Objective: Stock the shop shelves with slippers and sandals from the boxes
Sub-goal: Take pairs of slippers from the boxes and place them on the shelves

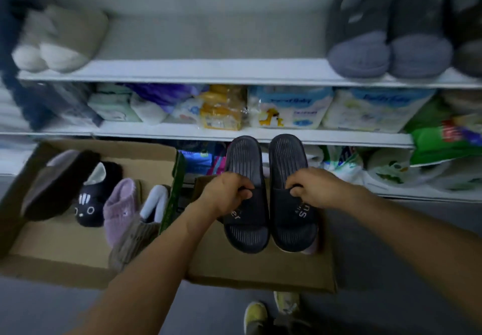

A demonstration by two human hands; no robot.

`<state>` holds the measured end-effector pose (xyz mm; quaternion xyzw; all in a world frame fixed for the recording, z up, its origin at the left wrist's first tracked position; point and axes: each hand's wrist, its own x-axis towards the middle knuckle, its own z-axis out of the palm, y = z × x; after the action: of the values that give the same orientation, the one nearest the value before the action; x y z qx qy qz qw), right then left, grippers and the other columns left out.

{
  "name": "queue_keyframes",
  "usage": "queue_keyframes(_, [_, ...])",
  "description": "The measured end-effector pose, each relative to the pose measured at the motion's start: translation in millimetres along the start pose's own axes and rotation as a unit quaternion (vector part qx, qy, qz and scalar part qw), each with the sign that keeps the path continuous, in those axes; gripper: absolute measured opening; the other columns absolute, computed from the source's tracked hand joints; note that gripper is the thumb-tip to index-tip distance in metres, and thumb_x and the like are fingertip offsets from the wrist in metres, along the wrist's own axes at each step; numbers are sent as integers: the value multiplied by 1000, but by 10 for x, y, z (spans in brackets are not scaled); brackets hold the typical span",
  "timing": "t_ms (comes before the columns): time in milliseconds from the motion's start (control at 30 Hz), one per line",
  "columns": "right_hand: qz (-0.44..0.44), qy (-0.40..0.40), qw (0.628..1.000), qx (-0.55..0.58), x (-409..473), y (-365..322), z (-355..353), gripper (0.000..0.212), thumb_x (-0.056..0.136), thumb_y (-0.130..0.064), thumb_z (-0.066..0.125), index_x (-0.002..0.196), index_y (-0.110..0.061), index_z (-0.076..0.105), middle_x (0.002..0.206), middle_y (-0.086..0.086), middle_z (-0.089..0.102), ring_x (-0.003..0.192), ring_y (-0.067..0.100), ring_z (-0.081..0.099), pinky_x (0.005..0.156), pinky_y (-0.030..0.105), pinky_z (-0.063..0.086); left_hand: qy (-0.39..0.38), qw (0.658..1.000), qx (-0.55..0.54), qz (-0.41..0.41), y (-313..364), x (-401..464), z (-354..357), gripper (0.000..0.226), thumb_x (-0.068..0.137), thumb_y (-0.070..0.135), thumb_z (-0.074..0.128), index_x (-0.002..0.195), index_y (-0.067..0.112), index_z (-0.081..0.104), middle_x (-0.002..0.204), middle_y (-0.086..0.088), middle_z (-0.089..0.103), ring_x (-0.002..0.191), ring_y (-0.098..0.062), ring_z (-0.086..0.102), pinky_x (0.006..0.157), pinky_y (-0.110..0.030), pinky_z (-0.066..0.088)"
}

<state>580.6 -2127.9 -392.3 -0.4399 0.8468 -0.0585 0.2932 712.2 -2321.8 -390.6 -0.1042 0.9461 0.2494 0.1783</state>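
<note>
I hold a pair of dark navy slide sandals side by side above the right cardboard box [260, 274]. My left hand [227, 194] grips the strap of the left sandal [245, 157]. My right hand [310, 186] grips the strap of the right sandal [288, 152]. Both sandals point heels toward the shelves, toes toward me. The top white shelf [208, 70] carries beige slippers [60, 40] at the left and grey-blue fuzzy slippers [388, 53] at the right, with bare board between them.
The left cardboard box [65, 254] holds several plush slippers: brown, a black cat-face one [91, 204], a purple one [120, 207]. The middle shelf [234, 132] is packed with baby-goods packs. Bags fill the lowest level at right. My yellow shoes [271, 311] stand on the grey floor.
</note>
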Motion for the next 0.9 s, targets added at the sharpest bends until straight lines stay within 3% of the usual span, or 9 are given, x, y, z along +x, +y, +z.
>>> queue_keyframes(133, [17, 41, 998, 36, -607, -181, -630, 9, 92, -21, 57, 94, -21, 66, 90, -6, 60, 88, 14, 55, 75, 27, 42, -7, 999, 18, 46, 483, -251, -556, 23, 92, 27, 60, 112, 22, 69, 112, -1, 69, 104, -19, 62, 90, -33, 49])
queue_keyframes(333, [46, 104, 991, 65, -1515, -237, -1278, 8, 86, -14, 64, 88, -20, 69, 86, -8, 64, 85, 12, 59, 77, 26, 47, -6, 988, 58, 141, 1276, -473, -1079, 18, 89, 25, 63, 104, 20, 72, 99, -2, 72, 92, -20, 64, 76, -25, 45])
queue_keyframes(533, [99, 165, 974, 122, -2344, 40, -1620, 22, 90, -7, 55, 71, -19, 57, 57, -4, 59, 49, 10, 63, 48, 17, 45, -4, 970, 90, 224, 2182, -411, -1391, 19, 88, 22, 64, 105, 18, 72, 100, -1, 72, 94, -16, 64, 83, -26, 49])
queue_keyframes(667, [124, 194, 965, 125, -2880, 397, -1726, 18, 90, -8, 53, 75, -17, 57, 67, 10, 62, 52, 14, 60, 53, 24, 46, 5, 959, 93, 269, 2820, -322, -1341, 16, 87, 20, 65, 101, 17, 73, 96, 1, 72, 83, -8, 59, 75, -20, 44])
queue_keyframes(800, [151, 226, 955, 122, -3474, 839, -1777, 13, 90, -13, 56, 80, -20, 60, 67, -4, 60, 49, 6, 57, 48, 21, 46, -9, 951, 95, 293, 3533, -166, -1144, 13, 89, 24, 64, 100, 21, 71, 85, 10, 64, 78, -5, 55, 74, -20, 41])
queue_keyframes(900, [161, 239, 953, 95, -4004, 1284, -1801, 5, 88, -17, 61, 88, -22, 62, 75, -8, 62, 54, 2, 56, 53, 22, 48, -20, 944, 96, 315, 4213, -63, -895, 16, 91, 25, 62, 103, 18, 70, 88, 10, 64, 77, -5, 55, 73, -20, 41])
